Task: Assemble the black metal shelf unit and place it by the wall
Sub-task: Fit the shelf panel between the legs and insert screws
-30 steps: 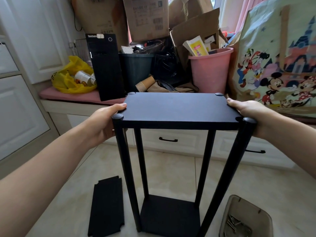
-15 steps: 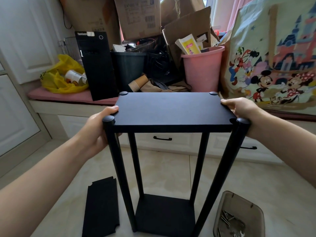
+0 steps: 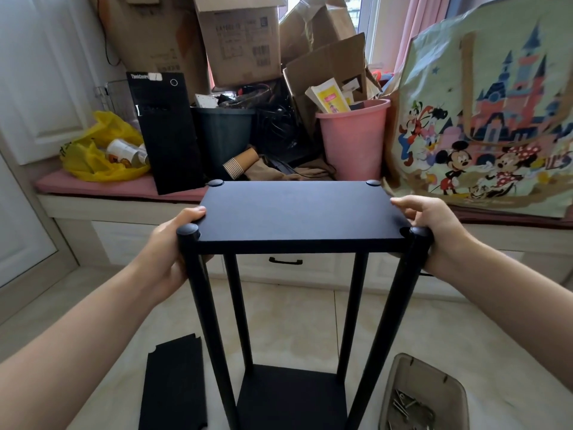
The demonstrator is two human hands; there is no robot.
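Left hand (image 3: 173, 243) grips the near left corner of the black metal shelf unit (image 3: 297, 274): thumb lies flat on the top panel (image 3: 294, 212), fingers curl under and around the near left post (image 3: 207, 321). Right hand (image 3: 434, 231) mirrors it at the near right corner, fingers partly curled, fingertips on the panel's right edge, palm against the near right post (image 3: 387, 321). Both hands closed on the unit, neither wide.

Shelf unit stands upright on the tiled floor (image 3: 294, 308), four posts, round caps at the corners, bottom panel (image 3: 291, 395) low between the posts. It sits in front of a low counter (image 3: 124, 209) with drawers, apart from it. A loose black panel (image 3: 173, 386) with notched corners lies flat on the floor just left of the unit.

Containers:
- Translucent brown plastic tray (image 3: 424, 395) on the floor at lower right, holding a small heap of metal screws (image 3: 406, 408); exact count cannot be told.
- Pink bucket (image 3: 353, 141) on the counter, holding a yellow-and-white booklet and paper scraps.
- Dark bin (image 3: 223, 135) left of it, filled with cables and odd items.
- Yellow plastic bag (image 3: 102, 150) at far left, open, with paper cups inside.
- Cardboard boxes (image 3: 242, 38) stacked behind.
- Black computer tower (image 3: 167, 131) upright between bag and bin.
- Large cartoon-print bag (image 3: 496, 113) at right, leaning on the counter.
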